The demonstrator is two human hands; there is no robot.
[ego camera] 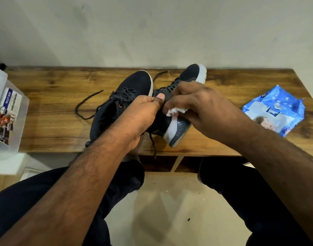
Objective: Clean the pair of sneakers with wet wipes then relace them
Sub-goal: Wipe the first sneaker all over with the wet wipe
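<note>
Nearest the camera, the person's dark-trousered knees framed a pale floor [170, 201], and both bare forearms reached forward over the front edge of the wooden surface [223, 86].

The left hand [141, 118] gripped the tilted sneaker [175, 125] from its inner side; its fingers were curled closed around the collar area, with the thumb pressed flat on top. The right hand [196, 107] lay across the same shoe, its fingers bunched together and pinching a crumpled white wet wipe [175, 110] against the shoe's side, just above the white sole.

This sneaker was rolled onto its side at the centre of the surface, with the grey-and-white sole facing right and the toe pointing away. The second sneaker [127, 96] stood upright just beside it on the left, dark blue, with loosened laces [84, 105] trailing to the left.

A blue wipes packet [274, 110] lay flat well to the right. A clear plastic box [6, 110] sat at the left end. Beyond the surface stood a plain grey wall [152, 32].
</note>
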